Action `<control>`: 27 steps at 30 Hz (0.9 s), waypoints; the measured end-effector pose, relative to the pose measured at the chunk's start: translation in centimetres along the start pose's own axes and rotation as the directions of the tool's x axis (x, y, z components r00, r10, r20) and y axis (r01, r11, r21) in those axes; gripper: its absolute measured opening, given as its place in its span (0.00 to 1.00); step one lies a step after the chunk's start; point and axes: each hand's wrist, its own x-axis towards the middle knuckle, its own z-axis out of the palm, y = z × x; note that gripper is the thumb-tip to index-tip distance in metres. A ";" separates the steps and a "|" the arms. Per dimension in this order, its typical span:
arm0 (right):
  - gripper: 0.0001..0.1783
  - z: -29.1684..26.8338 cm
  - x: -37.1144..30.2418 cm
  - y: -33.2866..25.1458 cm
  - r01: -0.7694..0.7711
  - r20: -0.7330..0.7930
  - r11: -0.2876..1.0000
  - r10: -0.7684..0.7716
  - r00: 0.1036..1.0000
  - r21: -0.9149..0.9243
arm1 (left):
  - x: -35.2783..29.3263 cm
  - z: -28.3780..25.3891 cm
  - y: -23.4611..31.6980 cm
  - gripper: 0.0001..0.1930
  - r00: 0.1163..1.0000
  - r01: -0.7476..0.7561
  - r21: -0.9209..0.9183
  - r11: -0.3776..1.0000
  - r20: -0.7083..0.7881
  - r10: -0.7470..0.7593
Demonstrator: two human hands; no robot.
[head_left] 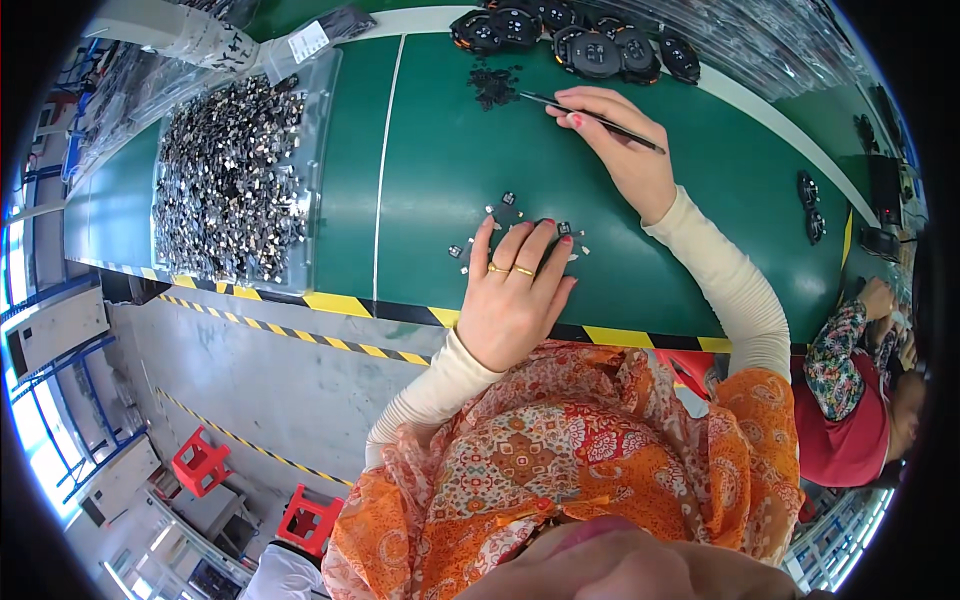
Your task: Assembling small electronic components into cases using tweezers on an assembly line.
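Note:
My right hand [627,145] grips a pair of dark tweezers [641,141], their tips pointing left at a small heap of flat black pieces [493,88] on the green table. Whether the tips touch or hold a piece is too small to tell. Nearer to me, my left hand [513,290] lies palm down with its fingers spread. Around its fingertips are several small black parts with shiny metal ends [508,200], some partly hidden under the fingers.
A clear tray [312,180] heaped with similar small parts stands at the left. Round black units [600,52] line the far edge, beside plastic-wrapped stacks [740,50]. Another black unit [810,205] lies at the right. A person in red [845,430] sits beyond it.

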 end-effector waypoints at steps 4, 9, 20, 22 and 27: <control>0.10 -0.2 -0.1 0.0 0.023 0.019 0.995 -0.022 1.000 -0.092 | -0.1 0.1 0.2 0.19 1.000 -0.028 -0.005 1.000 -0.010 0.028; 0.12 -1.4 -1.2 -1.4 0.204 0.167 0.928 -0.158 0.973 -0.312 | -0.6 0.5 0.2 0.19 0.997 -0.068 0.030 0.997 -0.020 0.068; 0.15 -4.1 -8.9 -4.9 0.361 0.501 0.871 -0.161 0.850 -0.332 | 0.1 0.1 -0.1 0.16 0.995 -0.093 0.036 0.995 -0.019 0.094; 0.15 -4.1 -9.4 -4.5 0.342 0.473 0.885 -0.166 0.866 -0.317 | 0.0 0.1 -0.4 0.16 0.995 -0.092 0.069 0.993 -0.022 0.094; 0.16 -4.6 -10.5 -5.8 0.390 0.494 0.864 -0.199 0.846 -0.318 | -0.2 0.1 -0.2 0.17 0.991 -0.124 0.076 0.989 -0.037 0.127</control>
